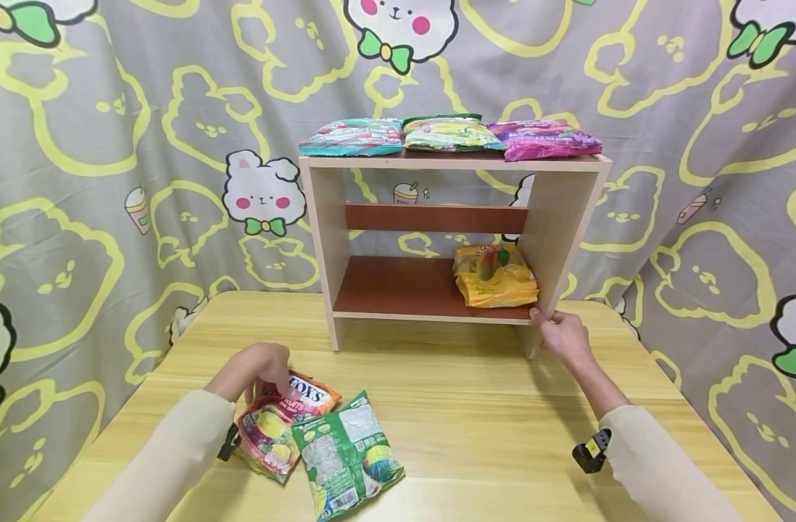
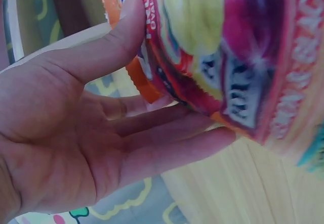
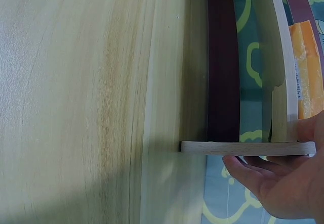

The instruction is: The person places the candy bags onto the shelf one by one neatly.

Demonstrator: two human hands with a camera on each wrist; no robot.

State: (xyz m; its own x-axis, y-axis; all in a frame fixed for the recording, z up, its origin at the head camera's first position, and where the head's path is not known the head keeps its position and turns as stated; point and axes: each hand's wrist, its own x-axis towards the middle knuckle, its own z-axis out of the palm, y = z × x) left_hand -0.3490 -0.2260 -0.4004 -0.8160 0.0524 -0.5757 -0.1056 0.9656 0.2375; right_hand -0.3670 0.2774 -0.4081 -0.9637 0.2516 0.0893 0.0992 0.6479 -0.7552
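Wooden table (image 1: 476,420), left hand (image 1: 269,366) loosely pinched on Fox's bag (image 1: 272,433), right hand (image 1: 565,337) half-closed round shelf side (image 1: 560,221).

You're at a curtained-off tabletop setup; can't tell if home or lab. Cartoon-print curtain (image 1: 196,123) fills the frame's top and both sides, wood-grain table (image 1: 463,413) spans the bottom, small shelf unit (image 1: 398,286) near mid-frame carries bright packets (image 1: 450,136).

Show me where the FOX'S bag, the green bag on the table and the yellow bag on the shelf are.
FOX'S bag (image 1: 272,428): head view, on its printed fruit picture.
Green bag (image 1: 349,455): head view, middle of its upward face.
Yellow bag (image 1: 496,279): head view, middle of its visible side.
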